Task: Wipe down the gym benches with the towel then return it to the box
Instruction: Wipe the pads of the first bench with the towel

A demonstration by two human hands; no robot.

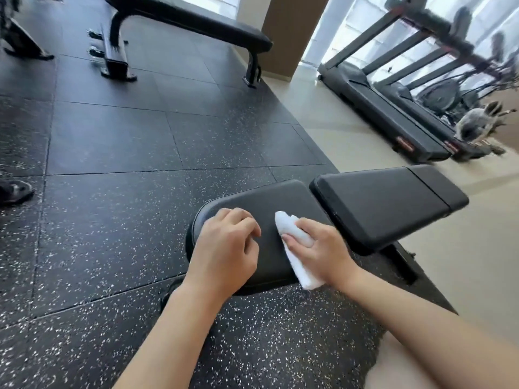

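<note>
A gym floor of dark speckled rubber tiles (pixel 112 141) is seen from above, with treadmills (pixel 393 108) by the windows on the right and a flat bench (pixel 196 21) well apart at the top. Close in front, an adjustable bench is laid out with its seat pad (pixel 269 209) nearest and its back pad (pixel 387 203) running away to the right, so the long axis of the bench leads rightward and slightly away from the person.

The white towel (pixel 297 256) is held bunched against the seat pad by the right hand (pixel 323 248), whose fingers are curled over it. The left hand (pixel 227 245) is rested on the near end of the seat pad, its fingers loosely curled with nothing in them.

The back pad lies just beyond the towel, on the right hand's side; it is judged that the next strokes would be carried by that hand along the bench's length. No box is in view.
</note>
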